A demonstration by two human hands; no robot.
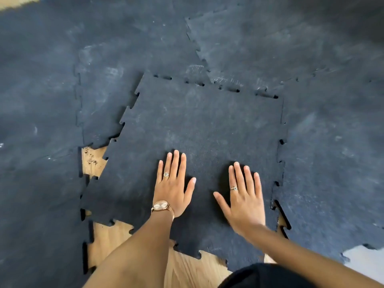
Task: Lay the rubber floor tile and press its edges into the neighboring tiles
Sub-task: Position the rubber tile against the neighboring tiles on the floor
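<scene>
Loose rubber floor tile (199,125) lying skewed in the gap among the neighboring tiles (332,142), its left edge overlapping them, bare wooden floor (108,235) exposed at its near and left sides. Left hand (173,188) and right hand (245,201), fingers spread flat, rest palm-down on the tile's near half, gripping nothing.
</scene>
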